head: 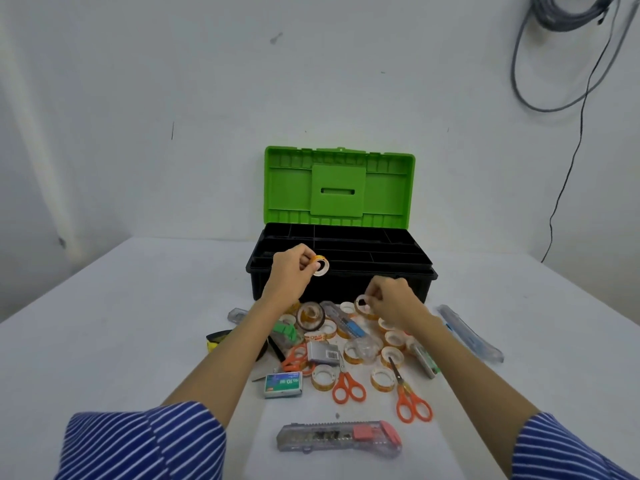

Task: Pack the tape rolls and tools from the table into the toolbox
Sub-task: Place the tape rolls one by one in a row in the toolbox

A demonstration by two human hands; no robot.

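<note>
A black toolbox point(381, 287) with its green lid point(287, 188) raised stands at the table's far middle. My left hand point(289, 271) pinches a small tape roll point(320, 266) over the box's front left edge. My right hand point(389, 299) pinches another small tape roll point(364, 304) just in front of the box, above the pile. Several more tape rolls point(323, 375) lie heaped on the table with three orange-handled scissors point(412, 400), a clear utility knife point(339, 438) and a staple box point(283, 384).
A clear pen-like case point(471, 337) lies to the right of the pile. A yellow-black tool point(216, 339) and a clear cutter point(237, 315) sit at the left beside my forearm. Cables point(561, 81) hang on the wall at the right.
</note>
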